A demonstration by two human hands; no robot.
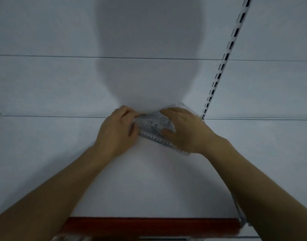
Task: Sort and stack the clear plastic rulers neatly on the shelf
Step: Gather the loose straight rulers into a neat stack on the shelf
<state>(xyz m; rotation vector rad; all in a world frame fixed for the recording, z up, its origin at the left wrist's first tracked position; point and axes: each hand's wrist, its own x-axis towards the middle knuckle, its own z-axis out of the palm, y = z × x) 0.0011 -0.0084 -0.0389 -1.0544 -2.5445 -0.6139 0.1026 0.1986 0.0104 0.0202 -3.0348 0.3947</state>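
The red shelf edge (149, 225) runs along at six o'clock, nearest the camera. On the white shelf (149, 180) above it, at centre, lie the clear rulers (153, 126), a small fanned bunch. The left hand (118, 129) pinches their end at nine o'clock; the right hand (182, 129) curls over them at three o'clock. Being slick, they may slide apart and skew if either grip loosens. Both hands cover the ruler ends; their number is unclear. A slotted upright (224, 58) rises at one o'clock.
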